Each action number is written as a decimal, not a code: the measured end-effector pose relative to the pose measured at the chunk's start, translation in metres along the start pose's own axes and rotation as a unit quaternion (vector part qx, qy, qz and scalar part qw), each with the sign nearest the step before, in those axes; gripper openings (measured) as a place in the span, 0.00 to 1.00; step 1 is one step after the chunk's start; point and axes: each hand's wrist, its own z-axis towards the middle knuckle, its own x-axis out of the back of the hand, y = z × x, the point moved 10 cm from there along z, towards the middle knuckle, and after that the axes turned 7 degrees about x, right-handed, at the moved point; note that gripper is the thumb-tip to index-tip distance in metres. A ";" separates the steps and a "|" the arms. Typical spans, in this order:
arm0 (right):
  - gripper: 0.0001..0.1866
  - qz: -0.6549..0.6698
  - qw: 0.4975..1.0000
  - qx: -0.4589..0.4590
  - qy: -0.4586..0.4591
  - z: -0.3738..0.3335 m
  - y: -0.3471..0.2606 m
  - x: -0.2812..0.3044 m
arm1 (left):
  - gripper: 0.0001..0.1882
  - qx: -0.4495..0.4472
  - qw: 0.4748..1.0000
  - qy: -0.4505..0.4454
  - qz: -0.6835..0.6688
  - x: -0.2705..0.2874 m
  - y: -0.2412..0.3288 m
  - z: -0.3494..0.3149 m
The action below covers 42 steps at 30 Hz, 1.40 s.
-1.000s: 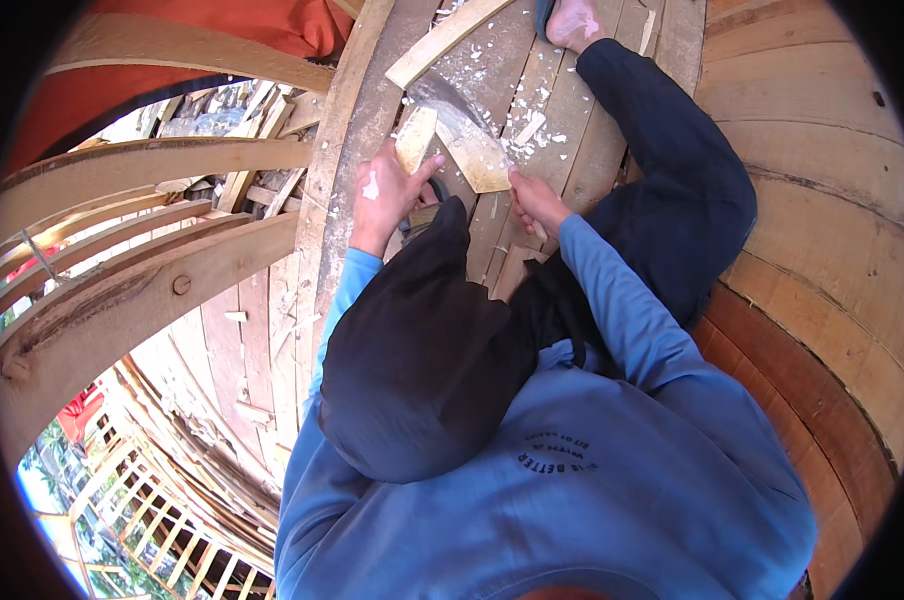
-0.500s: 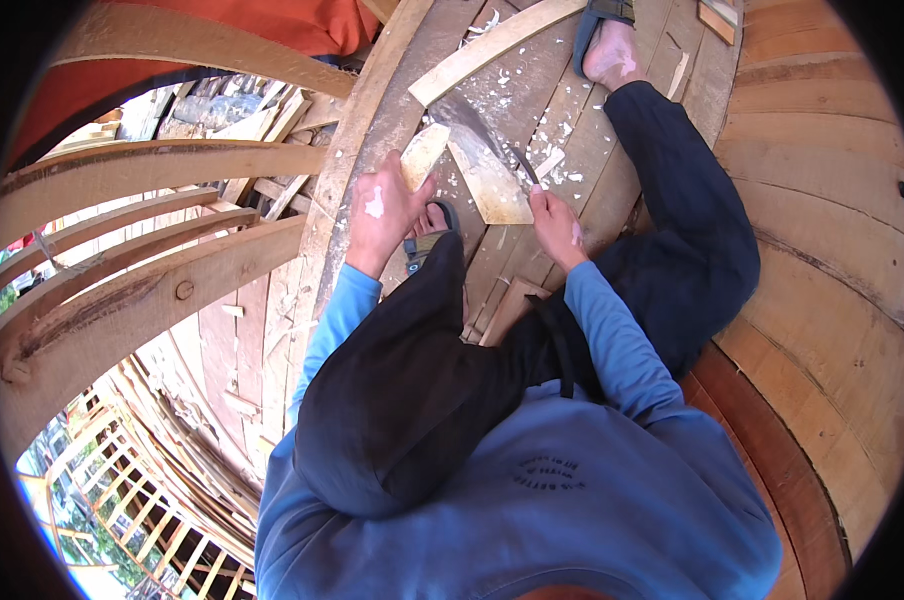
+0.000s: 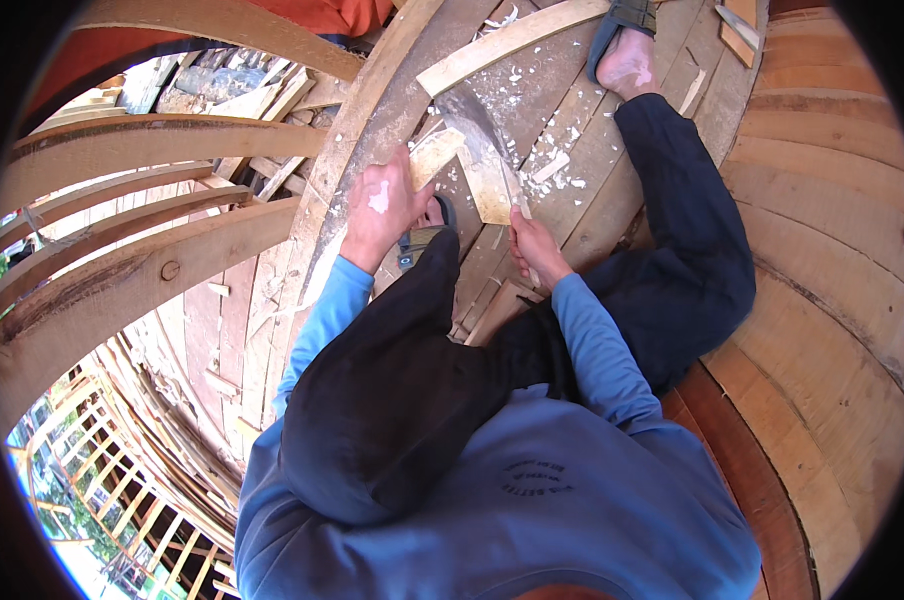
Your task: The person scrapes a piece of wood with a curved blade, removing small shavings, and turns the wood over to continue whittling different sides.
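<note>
My left hand (image 3: 380, 208) grips a short pale wood piece (image 3: 436, 156), its fingers wrapped around the near end. Closed round a handle, my right hand (image 3: 535, 247) holds a knife with a narrow blade (image 3: 509, 182); the blade points away from me, and its exact shape is hard to make out. Between the hands lies a wider board (image 3: 488, 190), pale at the near end and dark at the far end. The blade overlaps this board's right edge in view; I cannot tell whether they touch.
Wood shavings (image 3: 547, 130) litter the plank floor (image 3: 582, 215). A curved wooden strip (image 3: 512, 45) lies beyond the board. Curved ribs (image 3: 162, 140) stand at my left, with gaps between them. A planked wall (image 3: 822, 190) rises at my right. My sandalled feet flank the work area.
My right hand has shifted slightly left, and the knife blade has swung over toward the board's right edge. My left hand still grips the wood piece, which sits slightly lower and farther right in view.
</note>
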 end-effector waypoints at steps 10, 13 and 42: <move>0.22 -0.055 0.995 0.074 0.033 -0.035 -0.053 0.005 | 0.28 -0.054 0.992 -0.107 0.043 -0.030 -0.002 0.015; 0.22 -0.044 0.995 0.081 0.033 -0.054 -0.070 0.002 | 0.28 -0.099 0.991 -0.077 0.051 -0.034 0.000 0.021; 0.24 -0.158 0.987 0.030 0.004 -0.069 -0.086 -0.026 | 0.31 -0.181 0.976 -0.080 0.093 -0.055 0.009 0.032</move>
